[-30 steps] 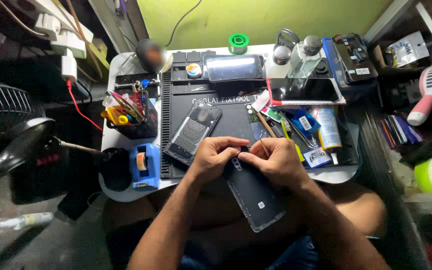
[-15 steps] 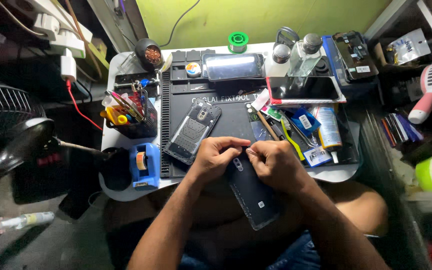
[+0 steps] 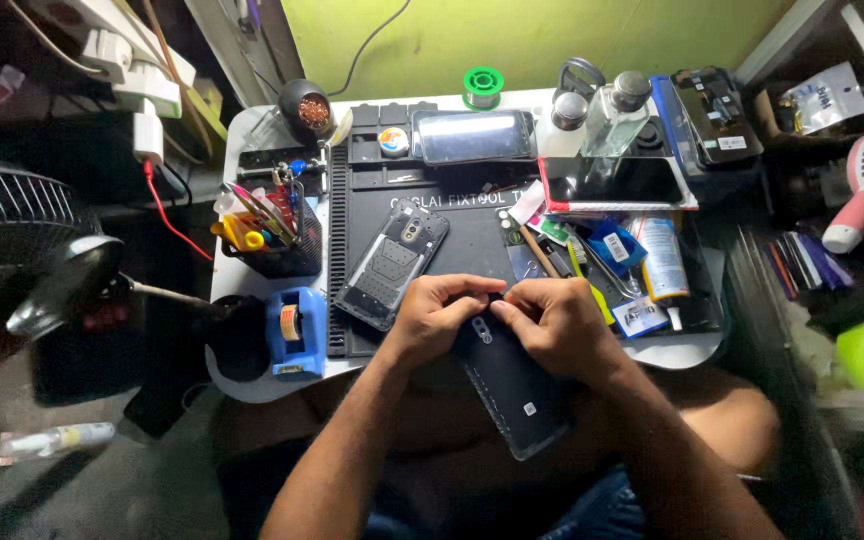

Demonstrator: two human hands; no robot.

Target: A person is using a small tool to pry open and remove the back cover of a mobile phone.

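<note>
Fingers of both hands are curling tight on the top end of a dark phone back cover, pinching it by the camera cutout; L hand is gripping the upper-left edge, R hand is closing over the upper-right, thumbs nearly meeting. The cover is sitting tilted w/ its lower end hanging off the front edge of the desk over the person's lap, back side facing up. Just up-left of the L hand an opened phone body is lying on the black work mat, innards showing, apart from the hands. Right beside the R hand a clutter of small tools & packets is piling up, incl. a white glue tube. Further up the mat another phone is lying screen-up, and a third dark phone is resting on a red-edged pad. Behind those a clear bottle and a green solder spool are standing near the wall. On the left side a black mesh holder is bristling w/ tools, and a blue tape dispenser is sitting near the front edge. Off the desk to the left a lamp head is leaning in.
</note>
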